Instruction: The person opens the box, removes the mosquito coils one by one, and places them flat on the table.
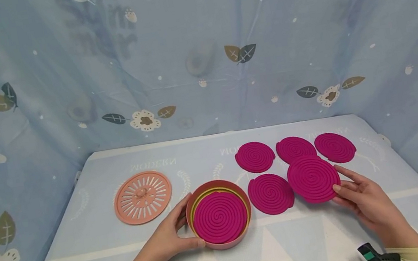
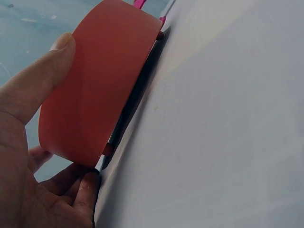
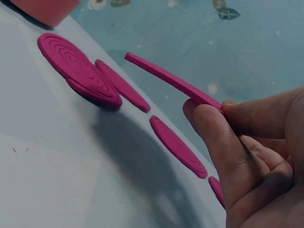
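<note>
My left hand (image 1: 171,237) grips a round coral-pink tin (image 1: 229,244) by its left side, thumb near the front and fingers behind. Inside the tin, within a yellow inner rim, lies a magenta mosquito coil (image 1: 219,218). The left wrist view shows the tin's wall (image 2: 95,85) and small feet beneath it. Between thumb and fingers, my right hand (image 1: 366,200) pinches another mosquito coil (image 1: 313,179) by its right edge. The right wrist view shows this held coil (image 3: 171,80) edge-on, raised above the table.
Left of the tin lies a coral slotted lid (image 1: 143,198) with a small knob. Several more magenta coils, among them a near one (image 1: 271,194) and a far one (image 1: 335,147), lie flat to the right. A patterned blue curtain (image 1: 196,58) encloses the table's far side and flanks.
</note>
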Demonstrator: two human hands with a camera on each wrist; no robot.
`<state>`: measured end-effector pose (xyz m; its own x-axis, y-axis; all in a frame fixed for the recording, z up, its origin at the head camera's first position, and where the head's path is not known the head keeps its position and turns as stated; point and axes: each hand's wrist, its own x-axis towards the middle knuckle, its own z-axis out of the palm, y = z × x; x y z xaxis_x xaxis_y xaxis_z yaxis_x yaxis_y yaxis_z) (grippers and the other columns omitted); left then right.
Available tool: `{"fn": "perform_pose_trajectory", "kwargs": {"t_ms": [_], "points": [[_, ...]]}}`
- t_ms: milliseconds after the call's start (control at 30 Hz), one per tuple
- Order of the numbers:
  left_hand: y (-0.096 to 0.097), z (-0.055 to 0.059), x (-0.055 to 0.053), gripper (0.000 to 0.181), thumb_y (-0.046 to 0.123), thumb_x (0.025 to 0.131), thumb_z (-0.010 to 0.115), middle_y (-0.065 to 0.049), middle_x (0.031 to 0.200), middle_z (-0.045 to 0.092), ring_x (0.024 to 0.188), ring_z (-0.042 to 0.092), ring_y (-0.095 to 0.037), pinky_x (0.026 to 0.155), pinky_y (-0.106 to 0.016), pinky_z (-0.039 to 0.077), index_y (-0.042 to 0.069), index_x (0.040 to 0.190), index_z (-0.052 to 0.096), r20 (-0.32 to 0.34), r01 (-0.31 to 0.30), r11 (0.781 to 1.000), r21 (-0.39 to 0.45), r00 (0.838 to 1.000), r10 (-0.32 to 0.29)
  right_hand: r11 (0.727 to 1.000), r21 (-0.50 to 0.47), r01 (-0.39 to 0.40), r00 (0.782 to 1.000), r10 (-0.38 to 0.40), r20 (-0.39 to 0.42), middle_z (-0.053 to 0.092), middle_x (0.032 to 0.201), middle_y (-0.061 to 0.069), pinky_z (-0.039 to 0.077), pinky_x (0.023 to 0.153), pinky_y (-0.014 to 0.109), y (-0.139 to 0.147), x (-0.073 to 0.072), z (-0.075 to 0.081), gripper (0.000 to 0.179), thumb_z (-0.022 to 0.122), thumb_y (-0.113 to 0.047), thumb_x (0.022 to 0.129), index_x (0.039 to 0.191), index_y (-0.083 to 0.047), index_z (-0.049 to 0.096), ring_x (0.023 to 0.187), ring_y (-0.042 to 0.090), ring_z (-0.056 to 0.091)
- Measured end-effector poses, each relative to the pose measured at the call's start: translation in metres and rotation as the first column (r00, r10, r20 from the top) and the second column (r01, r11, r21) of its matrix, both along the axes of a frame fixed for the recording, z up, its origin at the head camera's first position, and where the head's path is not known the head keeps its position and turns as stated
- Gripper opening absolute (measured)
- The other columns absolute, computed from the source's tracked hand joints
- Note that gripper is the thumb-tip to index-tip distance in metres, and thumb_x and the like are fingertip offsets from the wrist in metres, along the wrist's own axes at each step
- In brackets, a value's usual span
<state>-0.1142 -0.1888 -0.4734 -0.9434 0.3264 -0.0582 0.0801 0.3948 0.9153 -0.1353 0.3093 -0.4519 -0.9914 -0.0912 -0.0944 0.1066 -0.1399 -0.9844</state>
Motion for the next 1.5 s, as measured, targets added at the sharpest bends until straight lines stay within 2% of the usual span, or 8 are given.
{"fn": "perform_pose_trajectory", "kwargs": {"t_ms": [133,300,600,1000,1300,1500], "points": [[0.000,0.000,0.000,0.122,0.044,0.061,0.094,0.011,0.155,0.032,0.139,0.036,-0.009,0.112,-0.024,0.036,0.023,0.158,0.024,-0.004,0.001,1.000,-0.001,1.000,-0.001,1.000,-0.006,0.028,1.000,-0.028,0.011,0.070,0.102,0.004,0.059,0.079,0.033,0.006,0.001,0.000,0.077,0.064,-0.001,0.095,0.158,-0.005,0.019,0.090,0.016,0.071],[0.000,0.000,0.000,0.121,0.043,0.061,0.094,0.010,0.155,0.032,0.139,0.036,-0.009,0.112,-0.024,0.036,0.023,0.158,0.025,-0.003,0.000,1.000,0.002,1.000,0.000,0.999,-0.021,0.049,0.998,-0.049,0.027,0.070,0.101,0.004,0.060,0.079,0.032,0.014,0.001,-0.003,0.075,0.064,-0.001,0.095,0.157,-0.009,0.023,0.089,0.014,0.070],[0.000,0.001,0.000,0.121,0.043,0.061,0.094,0.011,0.156,0.032,0.139,0.035,-0.008,0.113,-0.025,0.035,0.024,0.158,0.025,0.001,-0.001,1.000,-0.009,1.000,0.001,0.993,0.057,0.107,0.985,-0.114,0.127,0.070,0.098,-0.002,0.060,0.078,0.030,0.027,-0.004,-0.008,0.084,0.068,-0.009,0.094,0.159,-0.008,0.015,0.088,0.011,0.070],[0.000,0.001,0.000,0.122,0.043,0.061,0.095,0.011,0.155,0.032,0.139,0.036,-0.008,0.113,-0.026,0.036,0.024,0.158,0.025,0.003,0.001,1.000,-0.007,1.000,-0.001,0.992,0.098,0.085,0.979,-0.102,0.179,0.070,0.100,-0.004,0.059,0.081,0.030,0.032,-0.006,-0.017,0.086,0.068,-0.012,0.095,0.158,-0.003,0.010,0.092,0.011,0.070],[0.000,0.001,0.000,0.122,0.041,0.060,0.095,0.011,0.154,0.034,0.138,0.037,-0.007,0.112,-0.025,0.035,0.023,0.158,0.025,0.002,0.003,1.000,0.002,1.000,-0.003,0.990,0.127,0.061,0.978,-0.084,0.191,0.069,0.104,-0.009,0.058,0.084,0.030,0.030,-0.006,-0.016,0.089,0.068,-0.017,0.095,0.158,-0.001,0.007,0.095,0.009,0.069],[0.000,0.000,-0.001,0.122,0.042,0.060,0.095,0.011,0.154,0.034,0.138,0.038,-0.007,0.112,-0.024,0.036,0.023,0.158,0.025,0.000,0.002,1.000,-0.004,1.000,-0.002,0.983,0.177,0.037,0.975,-0.074,0.211,0.065,0.103,-0.004,0.058,0.086,0.029,0.030,-0.006,-0.015,0.090,0.068,-0.021,0.095,0.158,-0.002,0.007,0.094,0.008,0.068]]}}
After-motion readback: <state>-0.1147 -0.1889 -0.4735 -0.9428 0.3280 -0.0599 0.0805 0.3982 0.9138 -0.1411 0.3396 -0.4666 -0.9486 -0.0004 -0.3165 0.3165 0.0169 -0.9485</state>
